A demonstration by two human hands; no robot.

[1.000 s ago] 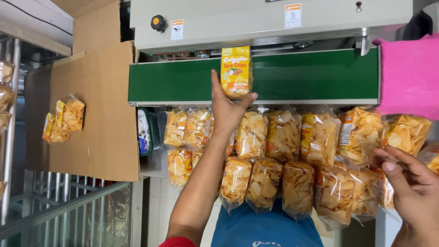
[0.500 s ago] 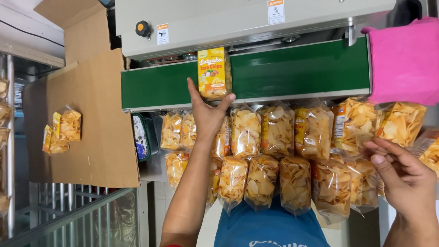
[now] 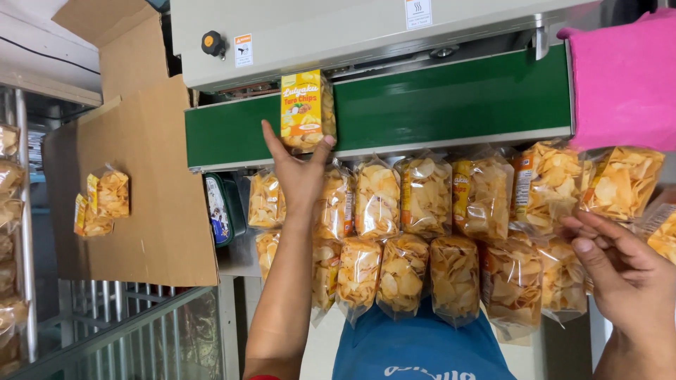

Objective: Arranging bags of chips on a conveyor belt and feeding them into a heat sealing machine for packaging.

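Packing station, grey sealing machine across the top of view with a green conveyor belt running along its front.

Left hand raised to the belt, fingers spread, thumb and fingertips pressed against the lower edge of a yellow-labelled chip bag. That bag stands upright on the green belt, its top tucked under the machine's sealing slot. Hand props it from below rather than wrapping it; grip is loose and wide.

Right hand at the lower right edge, fingers half curled and extended toward the left, fingertips touching or just beside the clear bags at that end; cannot tell whether it pinches one.

Below the belt, two rows of filled clear chip bags lie packed side by side, touching each other, stretching from beside the left forearm to the right hand. Blue cloth shows beneath the lower row.

Pink cloth hangs over the machine's right end. Left of the machine, a cardboard box flap carries two small chip bags, well apart from the hands. Metal railing at lower left.
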